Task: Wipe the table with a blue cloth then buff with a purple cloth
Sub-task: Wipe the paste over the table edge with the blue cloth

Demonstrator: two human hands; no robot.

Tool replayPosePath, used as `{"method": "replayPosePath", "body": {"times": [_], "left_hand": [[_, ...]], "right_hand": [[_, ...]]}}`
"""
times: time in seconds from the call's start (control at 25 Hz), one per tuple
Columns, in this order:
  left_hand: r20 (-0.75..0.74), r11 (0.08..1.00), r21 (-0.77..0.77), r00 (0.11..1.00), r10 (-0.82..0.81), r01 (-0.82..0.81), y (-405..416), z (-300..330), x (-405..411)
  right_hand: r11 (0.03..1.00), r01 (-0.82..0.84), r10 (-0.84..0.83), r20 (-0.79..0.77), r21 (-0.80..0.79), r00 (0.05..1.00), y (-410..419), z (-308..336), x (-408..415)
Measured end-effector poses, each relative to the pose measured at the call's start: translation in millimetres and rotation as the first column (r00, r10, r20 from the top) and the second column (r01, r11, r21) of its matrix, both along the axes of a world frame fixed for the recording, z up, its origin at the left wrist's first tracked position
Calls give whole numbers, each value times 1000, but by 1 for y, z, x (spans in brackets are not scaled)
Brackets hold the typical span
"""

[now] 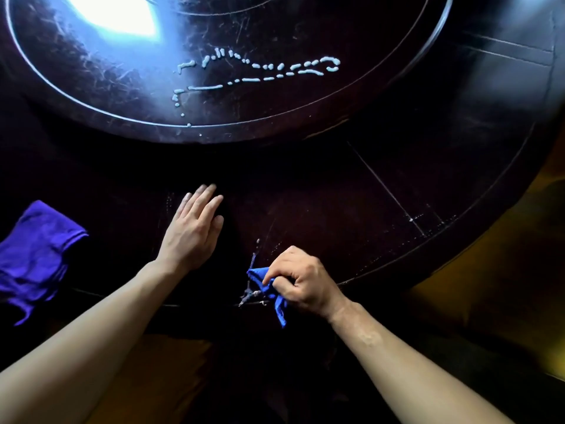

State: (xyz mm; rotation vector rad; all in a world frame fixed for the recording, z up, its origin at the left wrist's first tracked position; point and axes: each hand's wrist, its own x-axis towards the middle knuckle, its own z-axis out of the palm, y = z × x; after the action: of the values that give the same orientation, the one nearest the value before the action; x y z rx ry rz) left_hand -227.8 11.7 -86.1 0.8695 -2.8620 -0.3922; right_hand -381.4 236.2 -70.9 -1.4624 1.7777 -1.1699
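From the head camera, a dark, round wooden surface (351, 185) fills most of the view, with a raised round turntable (275, 96) at its centre toward twelve o'clock. Wavy lines and dots of white cleaner (260, 71) lie on the turntable, and a bright glare (119, 13) sits at its eleven o'clock side. The right hand (301, 280) is at about five o'clock, close to the near rim, its fingers curled shut around a bunched blue cloth (272, 289); one end of the cloth pokes out toward nine o'clock and another hangs down past the rim. Just beside the cloth, at its nine o'clock side, a small smear of wet white streaks (252, 289) marks the wood. The left hand (192, 231) lies at about seven o'clock, open and flat, palm down, fingers together and pointing toward one o'clock, holding nothing. The purple cloth (36, 255) rests crumpled at nine o'clock, well apart from both hands, partly draped over the near rim.
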Motion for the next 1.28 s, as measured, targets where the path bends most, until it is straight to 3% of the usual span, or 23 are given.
{"method": "replayPosePath", "body": {"times": [0.12, 0.24, 0.48, 0.6, 0.72, 0.88, 1.04, 1.28], "left_hand": [[-11, 999, 4, 999, 35, -35, 5, -3, 7], [-24, 999, 6, 998, 50, -50, 6, -9, 10], [-42, 998, -11, 997, 58, -59, 5, -14, 12], [-37, 998, -16, 997, 63, -64, 6, -14, 10], [-26, 997, -27, 997, 68, -68, 7, -13, 9], [-19, 996, -47, 997, 74, -75, 8, -15, 10], [-15, 995, -60, 997, 76, -76, 8, -16, 10], [-6, 995, -51, 996, 83, -84, 9, -13, 8]], "right_hand": [[982, 177, -186, 173, 68, 967, -6, 13, -10], [906, 409, -423, 277, 107, 863, -16, 26, -48], [625, 768, -778, 184, 140, 600, 26, 34, -187], [479, 866, -875, 164, 147, 456, 66, 30, -232], [399, 905, -912, 168, 146, 375, 89, 25, -250], [451, 878, -892, 110, 162, 438, 89, 9, -239], [620, 764, -781, 47, 177, 623, 70, 0, -196], [847, 517, -526, 46, 126, 850, 23, 2, -63]]}}
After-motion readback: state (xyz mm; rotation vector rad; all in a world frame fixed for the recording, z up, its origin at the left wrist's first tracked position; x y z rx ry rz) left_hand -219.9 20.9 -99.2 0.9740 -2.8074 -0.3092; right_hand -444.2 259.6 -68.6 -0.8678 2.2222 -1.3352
